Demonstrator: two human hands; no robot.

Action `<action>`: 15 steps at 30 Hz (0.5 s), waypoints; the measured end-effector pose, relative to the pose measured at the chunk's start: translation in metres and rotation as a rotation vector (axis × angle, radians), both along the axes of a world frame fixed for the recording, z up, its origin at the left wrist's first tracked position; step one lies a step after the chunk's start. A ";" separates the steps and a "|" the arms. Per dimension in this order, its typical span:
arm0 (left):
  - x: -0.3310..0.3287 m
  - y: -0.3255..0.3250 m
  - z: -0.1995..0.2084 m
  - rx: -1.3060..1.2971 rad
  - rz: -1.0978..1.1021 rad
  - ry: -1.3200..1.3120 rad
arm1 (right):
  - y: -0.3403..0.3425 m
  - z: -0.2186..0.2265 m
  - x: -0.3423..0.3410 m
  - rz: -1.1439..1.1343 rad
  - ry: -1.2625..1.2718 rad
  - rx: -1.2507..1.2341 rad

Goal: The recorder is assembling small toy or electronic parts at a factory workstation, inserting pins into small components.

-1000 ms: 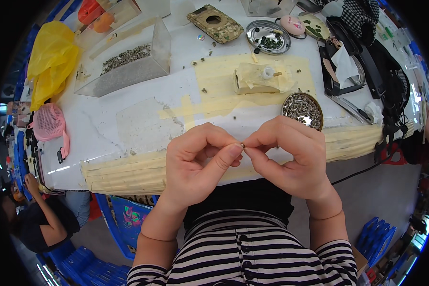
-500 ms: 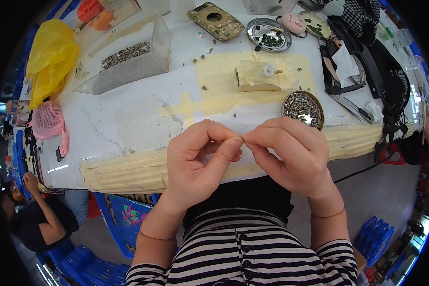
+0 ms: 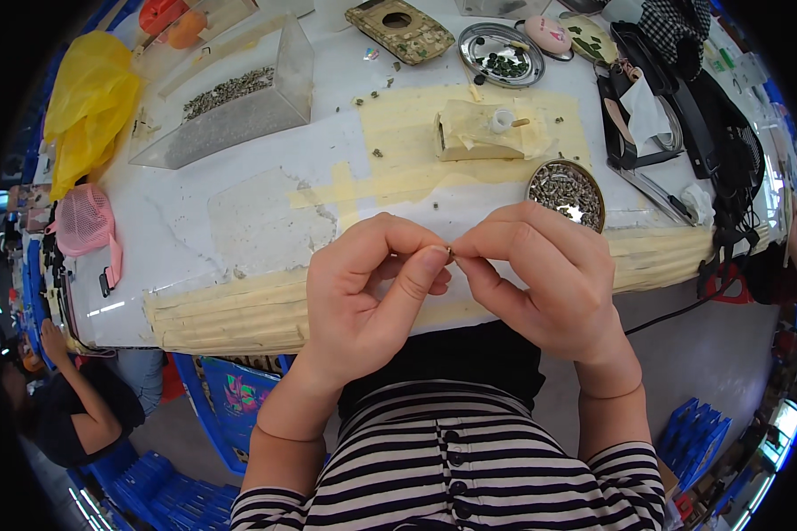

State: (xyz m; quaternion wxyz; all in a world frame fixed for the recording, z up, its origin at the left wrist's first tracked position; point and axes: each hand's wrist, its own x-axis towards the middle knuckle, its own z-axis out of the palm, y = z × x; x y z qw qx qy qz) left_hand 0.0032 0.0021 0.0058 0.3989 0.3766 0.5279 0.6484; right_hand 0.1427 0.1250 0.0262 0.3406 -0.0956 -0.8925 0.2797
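Close together above the table's near edge, my left hand point(image 3: 367, 296) and my right hand point(image 3: 545, 279) meet at the fingertips. Thumb and forefinger of each are pinched. Between them shows a tiny dark, brassy part point(image 3: 451, 254), too small to name. Just beyond my right hand is a round tin point(image 3: 601, 205) of small metal parts. Past the fingertips, a taped block point(image 3: 478, 147) carries a small white cup point(image 3: 502, 120) with a brown stick beside it. Several loose tiny parts lie scattered on the table.
A clear bin point(image 3: 230, 124) with small parts stands at the left, near a yellow plastic bag point(image 3: 93, 106) and pink mesh item point(image 3: 86, 221). Far off are a camouflage hull-like piece point(image 3: 407, 26) and a metal dish point(image 3: 518, 78). Tweezers point(image 3: 651, 190) and straps lie right. Another person sits left.
Both hands keep their pinch and have shifted only slightly. The tiny part shows a little more between the fingertips. The whole view has moved slightly.
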 end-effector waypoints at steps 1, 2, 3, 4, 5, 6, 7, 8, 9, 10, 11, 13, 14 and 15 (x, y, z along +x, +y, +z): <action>0.000 0.000 0.000 0.005 0.007 0.026 | 0.000 0.003 0.000 0.006 -0.010 -0.001; 0.000 0.000 0.000 0.010 0.014 0.052 | 0.000 0.005 0.000 0.011 -0.021 -0.003; 0.001 0.001 -0.001 0.017 0.017 0.077 | 0.001 0.005 0.001 0.013 -0.022 -0.004; 0.001 0.002 -0.002 0.022 0.017 0.097 | 0.002 0.004 0.002 0.015 -0.024 -0.006; 0.000 0.002 -0.002 0.028 0.017 0.116 | 0.002 0.004 0.002 0.017 -0.026 -0.008; 0.000 0.002 -0.003 0.033 0.019 0.137 | 0.002 0.005 0.002 0.019 -0.017 0.005; 0.000 0.002 -0.003 0.033 0.025 0.139 | 0.002 0.005 0.001 0.021 -0.009 0.018; 0.001 0.001 -0.004 0.034 0.031 0.140 | 0.001 0.005 0.001 0.023 -0.001 0.031; 0.001 0.002 -0.003 0.035 0.035 0.143 | 0.001 0.005 0.001 0.017 -0.009 0.045; 0.001 0.002 -0.003 0.026 0.036 0.156 | 0.000 0.006 0.001 0.011 -0.016 0.059; 0.001 0.002 -0.003 0.017 0.038 0.169 | -0.001 0.005 0.001 0.005 -0.024 0.072; 0.001 0.002 -0.004 0.003 0.046 0.192 | -0.001 0.002 0.001 -0.018 -0.014 0.147; 0.001 0.002 -0.004 -0.002 0.051 0.201 | -0.002 -0.001 0.001 -0.029 -0.008 0.184; 0.001 0.002 -0.004 -0.006 0.056 0.211 | -0.001 -0.002 0.002 -0.013 -0.022 0.227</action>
